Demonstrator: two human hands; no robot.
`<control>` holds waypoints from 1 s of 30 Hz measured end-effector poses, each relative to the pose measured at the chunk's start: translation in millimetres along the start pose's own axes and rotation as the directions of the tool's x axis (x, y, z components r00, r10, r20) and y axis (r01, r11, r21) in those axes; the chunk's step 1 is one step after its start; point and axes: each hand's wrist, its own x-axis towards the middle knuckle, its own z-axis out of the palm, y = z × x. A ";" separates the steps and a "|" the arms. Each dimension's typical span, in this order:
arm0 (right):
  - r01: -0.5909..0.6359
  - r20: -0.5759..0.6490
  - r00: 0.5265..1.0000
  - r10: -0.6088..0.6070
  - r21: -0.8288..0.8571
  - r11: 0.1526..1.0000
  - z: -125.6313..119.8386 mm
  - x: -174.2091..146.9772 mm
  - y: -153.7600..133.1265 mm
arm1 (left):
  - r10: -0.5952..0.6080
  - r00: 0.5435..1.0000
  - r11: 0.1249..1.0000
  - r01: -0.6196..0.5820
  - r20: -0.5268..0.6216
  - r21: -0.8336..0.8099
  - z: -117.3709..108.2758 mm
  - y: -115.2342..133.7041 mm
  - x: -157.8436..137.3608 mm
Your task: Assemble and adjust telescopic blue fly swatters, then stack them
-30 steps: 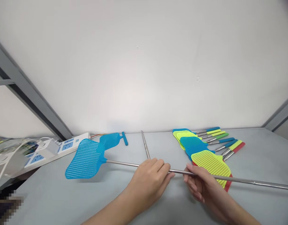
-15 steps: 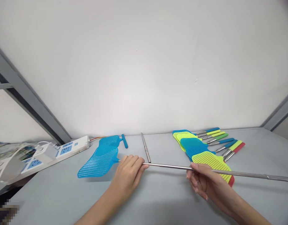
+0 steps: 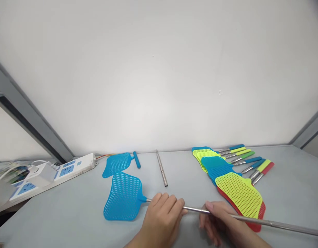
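The left hand (image 3: 162, 218) is curled closed around the metal shaft (image 3: 290, 227) of a blue fly swatter (image 3: 124, 198), while the right hand (image 3: 221, 222), more loosely bent, holds the same shaft between thumb and fingers. Compared with half a second ago, the gap between the hands is narrower and the swatter sits lower in view. Its mesh head lies just left of the left hand and points left; the long axis runs through both hands and slopes nearer the person toward the right, where the far end is cut off by the picture's edge. The right hand's lower fingers are blurred, and the left hand covers part of the shaft. Beyond the left hand on the worktop (image 3: 71, 213) lie a loose blue mesh head (image 3: 117, 164), a blue grip (image 3: 136, 159) and a separate metal rod (image 3: 162, 168). Beyond the right hand, swatters (image 3: 238, 191) overlap with grips pointing away to the right, the red one mostly hidden. A power strip (image 3: 77, 167) stands farther left.
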 end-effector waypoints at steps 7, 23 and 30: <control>-0.098 0.059 0.994 0.096 0.032 0.995 6.6 0.0 -1.3 | 0.053 0.998 0.998 -0.053 0.021 0.018 1.8 -1.7 -9.1; -0.163 0.100 0.982 0.160 0.022 0.986 22.7 5.5 -6.2 | 0.002 0.999 1.000 -0.003 -0.035 -0.013 3.3 -4.9 -19.0; -0.160 0.121 0.979 0.162 -0.021 0.987 22.3 9.8 -6.6 | -0.017 0.999 1.000 0.016 -0.041 -0.017 4.1 -4.4 -17.5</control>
